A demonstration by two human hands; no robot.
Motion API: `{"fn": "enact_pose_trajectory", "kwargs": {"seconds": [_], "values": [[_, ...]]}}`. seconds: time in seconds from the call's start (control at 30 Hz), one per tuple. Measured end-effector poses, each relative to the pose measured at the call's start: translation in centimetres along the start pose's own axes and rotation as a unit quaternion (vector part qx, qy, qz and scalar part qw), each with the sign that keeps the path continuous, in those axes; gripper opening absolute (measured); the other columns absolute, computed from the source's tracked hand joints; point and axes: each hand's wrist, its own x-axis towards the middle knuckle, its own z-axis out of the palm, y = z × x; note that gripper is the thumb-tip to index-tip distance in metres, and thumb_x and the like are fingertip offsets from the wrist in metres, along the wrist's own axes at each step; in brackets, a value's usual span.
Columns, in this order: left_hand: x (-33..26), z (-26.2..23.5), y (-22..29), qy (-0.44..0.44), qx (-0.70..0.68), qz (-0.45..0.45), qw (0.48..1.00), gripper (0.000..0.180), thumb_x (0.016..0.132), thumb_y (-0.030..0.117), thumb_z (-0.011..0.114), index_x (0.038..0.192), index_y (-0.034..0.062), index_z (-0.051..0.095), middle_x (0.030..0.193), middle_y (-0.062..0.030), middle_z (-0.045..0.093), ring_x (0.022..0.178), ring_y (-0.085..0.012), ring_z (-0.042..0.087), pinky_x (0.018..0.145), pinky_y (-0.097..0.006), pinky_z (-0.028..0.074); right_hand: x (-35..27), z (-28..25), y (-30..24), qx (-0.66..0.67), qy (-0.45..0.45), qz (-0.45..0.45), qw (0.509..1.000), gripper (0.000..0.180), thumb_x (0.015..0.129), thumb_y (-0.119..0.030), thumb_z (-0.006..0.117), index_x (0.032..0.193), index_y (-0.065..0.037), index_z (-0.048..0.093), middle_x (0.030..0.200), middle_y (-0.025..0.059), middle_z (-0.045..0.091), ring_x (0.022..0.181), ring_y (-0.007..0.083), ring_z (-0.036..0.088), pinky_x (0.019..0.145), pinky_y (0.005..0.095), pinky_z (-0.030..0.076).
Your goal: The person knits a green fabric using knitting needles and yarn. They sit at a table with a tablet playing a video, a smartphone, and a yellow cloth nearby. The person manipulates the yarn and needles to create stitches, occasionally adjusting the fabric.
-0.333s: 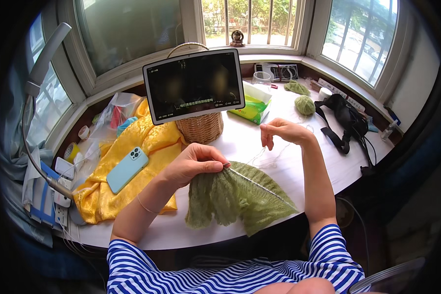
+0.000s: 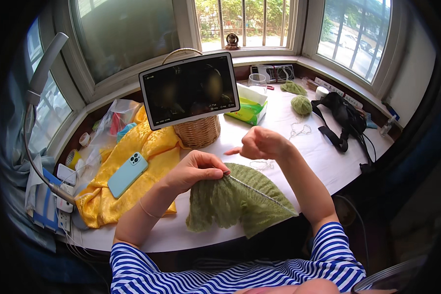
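Observation:
A green knitted piece (image 2: 250,196) hangs in loose folds over the table's near edge. A pale, narrow line runs along its upper edge; whether it is a needle or a cord I cannot tell. My left hand (image 2: 198,169) pinches the top corner of the knitting between thumb and fingers. Apart from the cloth, my right hand (image 2: 262,143) is raised to the right with its index finger pointing left and its other fingers curled in. What those fingers hold, if anything, is hidden. Thin loops of pale yarn (image 2: 262,165) lie just below it.
A tablet (image 2: 188,90) leans on a wicker basket (image 2: 198,131). Left of it, a blue phone (image 2: 127,175) rests on yellow cloth (image 2: 95,206). Tissues (image 2: 247,112), a green yarn ball (image 2: 301,105) and a black bag (image 2: 345,117) sit farther back. A lamp arm (image 2: 27,132) curves at the left.
My right hand has moved left and slightly down toward the knitting, its index finger now stretched out. My left hand keeps its pinch in nearly the same place.

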Motion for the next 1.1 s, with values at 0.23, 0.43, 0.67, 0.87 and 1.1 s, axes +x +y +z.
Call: {"fn": "enact_pose_trajectory", "kwargs": {"seconds": [0.23,0.43,0.67,0.87,1.1], "values": [[-0.3,0.3,0.2,-0.022,0.001,-0.006,1.000,0.015,0.079,0.009,0.069,0.090,-0.0007,0.067,0.083,-0.0041,0.066,0.077,-0.0061,0.059,0.073,-0.019,0.046,0.6,1.5,1.1,0.072,-0.195,0.032,0.978,0.071,0.092,-0.056,0.033,0.066,0.004,0.060,0.041,-0.0008,0.038,0.039,0.0081,0.035,0.099,0.0359,0.035],[-0.6,0.5,0.6,-0.013,0.019,-0.026,0.999,0.015,0.076,0.011,0.071,0.084,-0.0006,0.067,0.083,-0.0065,0.064,0.078,-0.0112,0.058,0.072,-0.022,0.045,0.2,3.7,-0.3,0.203,-0.236,-0.096,0.945,0.067,0.096,-0.048,0.029,0.065,0.000,0.063,0.044,0.0046,0.050,0.038,0.0145,0.041,0.054,0.0336,0.044],[-0.6,0.4,0.5,-0.019,0.040,-0.003,0.999,0.012,0.079,0.009,0.069,0.088,0.0008,0.068,0.084,-0.0020,0.065,0.076,-0.0054,0.057,0.071,-0.018,0.045,1.6,5.3,-1.0,0.249,-0.031,-0.270,0.930,0.046,0.098,-0.039,0.023,0.089,-0.009,0.057,0.073,0.0092,0.057,0.072,0.0236,0.052,0.101,0.0439,0.030],[-0.7,0.2,1.9,0.049,0.025,0.072,0.996,0.013,0.079,0.010,0.069,0.088,0.0010,0.068,0.086,-0.0024,0.065,0.080,-0.0070,0.058,0.074,-0.019,0.045,0.9,5.7,-0.7,-0.515,0.178,-0.188,0.817,0.025,0.062,0.010,0.044,0.082,-0.004,0.047,0.090,0.0128,0.058,0.085,0.0289,0.058,0.076,0.0351,0.047],[-0.8,0.7,2.5,0.079,0.100,0.112,0.985,0.012,0.081,0.007,0.067,0.091,-0.0002,0.068,0.084,-0.0015,0.064,0.077,-0.0058,0.057,0.070,-0.018,0.046,0.3,6.2,-1.4,-0.735,0.094,-0.216,0.635,0.007,0.072,-0.012,0.057,0.076,-0.010,0.052,0.080,0.0009,0.055,0.064,0.0161,0.050,0.063,0.0285,0.035]]}}
